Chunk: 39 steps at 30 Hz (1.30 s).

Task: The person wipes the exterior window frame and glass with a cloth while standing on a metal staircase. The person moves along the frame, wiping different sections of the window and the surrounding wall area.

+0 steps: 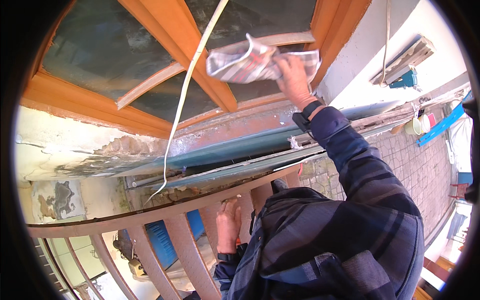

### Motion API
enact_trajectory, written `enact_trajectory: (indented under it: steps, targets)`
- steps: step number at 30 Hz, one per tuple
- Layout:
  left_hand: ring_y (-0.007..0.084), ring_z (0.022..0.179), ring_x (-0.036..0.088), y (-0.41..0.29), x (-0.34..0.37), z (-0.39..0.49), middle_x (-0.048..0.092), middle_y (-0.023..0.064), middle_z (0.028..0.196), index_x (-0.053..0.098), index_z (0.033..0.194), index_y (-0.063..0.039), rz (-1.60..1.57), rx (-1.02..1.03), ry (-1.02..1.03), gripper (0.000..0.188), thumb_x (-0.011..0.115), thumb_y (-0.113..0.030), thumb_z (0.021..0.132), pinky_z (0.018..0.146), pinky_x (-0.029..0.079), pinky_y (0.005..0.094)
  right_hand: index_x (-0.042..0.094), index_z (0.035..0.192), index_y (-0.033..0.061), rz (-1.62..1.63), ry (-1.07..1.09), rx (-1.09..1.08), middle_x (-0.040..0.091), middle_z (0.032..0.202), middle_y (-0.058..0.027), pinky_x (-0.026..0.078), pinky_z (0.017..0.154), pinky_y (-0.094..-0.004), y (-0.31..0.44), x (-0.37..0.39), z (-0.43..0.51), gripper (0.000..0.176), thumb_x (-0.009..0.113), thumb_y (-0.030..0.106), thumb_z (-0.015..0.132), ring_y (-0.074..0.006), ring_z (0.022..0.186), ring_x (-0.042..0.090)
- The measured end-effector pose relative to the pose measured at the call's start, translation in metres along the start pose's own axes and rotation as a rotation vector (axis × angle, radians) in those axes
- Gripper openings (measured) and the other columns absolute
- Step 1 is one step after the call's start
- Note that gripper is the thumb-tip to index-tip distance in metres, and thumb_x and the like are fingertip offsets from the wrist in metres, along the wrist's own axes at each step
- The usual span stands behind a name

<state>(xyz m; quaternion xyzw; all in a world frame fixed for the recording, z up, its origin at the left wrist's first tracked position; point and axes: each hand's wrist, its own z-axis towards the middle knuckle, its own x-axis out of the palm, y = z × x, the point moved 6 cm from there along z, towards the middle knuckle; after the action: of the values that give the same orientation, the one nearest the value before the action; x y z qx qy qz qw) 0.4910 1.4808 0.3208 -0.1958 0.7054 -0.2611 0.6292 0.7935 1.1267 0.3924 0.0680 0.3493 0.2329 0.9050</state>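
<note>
My right hand (294, 77) grips a plaid cloth (243, 65) with white edges, partly blurred, which spreads to both sides of the fingers. The cloth lies in front of the lower part of a window with an orange-brown wooden frame (202, 60) and dark glass panes (108, 48); whether it touches the glass is unclear. Lower down, my left hand (228, 223) has its fingers at the brown metal side rail (157, 215) of a staircase with patterned metal treads (183, 247). Its fingertips are hard to make out, so its grip on the rail cannot be settled.
A pale cable (187, 82) hangs across the window. Below the sill, a bluish-green ledge (225, 152) runs beside peeling plaster (123, 146). Blue plastic containers (161, 240) show through the stairs. At right are a paved yard (408, 161), small buckets (413, 126) and a weathered board (403, 62).
</note>
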Motion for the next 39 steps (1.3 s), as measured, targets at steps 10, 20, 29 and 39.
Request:
enact_trajectory:
  steps: [10, 20, 29, 39]
  targets:
    - [0.0479, 0.096, 0.066, 0.019, 0.013, -0.012, 0.067, 0.0257, 0.103, 0.069, 0.105, 0.001, -0.106, -0.242, 0.099, 0.015, 0.07, -0.007, 0.092, 0.081, 0.056, 0.0515, 0.062, 0.126, 0.0137, 0.007, 0.361, 0.278, 0.057, 0.12, -0.0132, 0.048, 0.1, -0.0487, -0.017, 0.119, -0.058, 0.061, 0.077, -0.003, 0.068, -0.038, 0.117, 0.056]
    - [0.023, 0.116, 0.066, -0.002, 0.067, 0.162, 0.069, 0.0115, 0.129, 0.063, 0.136, 0.002, -0.768, -0.262, 0.176, 0.044, 0.069, -0.027, 0.103, 0.104, 0.052, 0.0364, 0.059, 0.126, 0.0075, 0.423, 0.477, 0.371, 0.058, 0.121, -0.0167, 0.052, 0.097, -0.0477, 0.03, 0.102, -0.085, 0.057, 0.08, 0.006, 0.073, -0.0416, 0.114, 0.061]
    - [0.0238, 0.124, 0.063, -0.004, 0.09, 0.224, 0.066, 0.0081, 0.134, 0.058, 0.14, -0.005, -1.863, -0.418, -0.033, 0.047, 0.072, -0.027, 0.101, 0.11, 0.049, 0.0427, 0.024, 0.161, -0.001, 0.981, 0.947, 0.747, 0.053, 0.146, -0.0251, 0.045, 0.113, -0.0416, 0.075, 0.081, -0.122, 0.104, 0.084, 0.037, 0.085, -0.0354, 0.136, 0.054]
    - [0.0205, 0.118, 0.063, -0.011, 0.049, 0.205, 0.07, 0.0122, 0.128, 0.064, 0.134, 0.004, -1.136, -0.296, 0.129, 0.042, 0.069, -0.023, 0.102, 0.104, 0.049, 0.0369, 0.049, 0.151, 0.002, 1.531, 1.345, 1.065, 0.063, 0.142, -0.011, 0.05, 0.11, -0.0387, 0.103, 0.07, -0.139, 0.066, 0.079, 0.022, 0.096, -0.022, 0.128, 0.063]
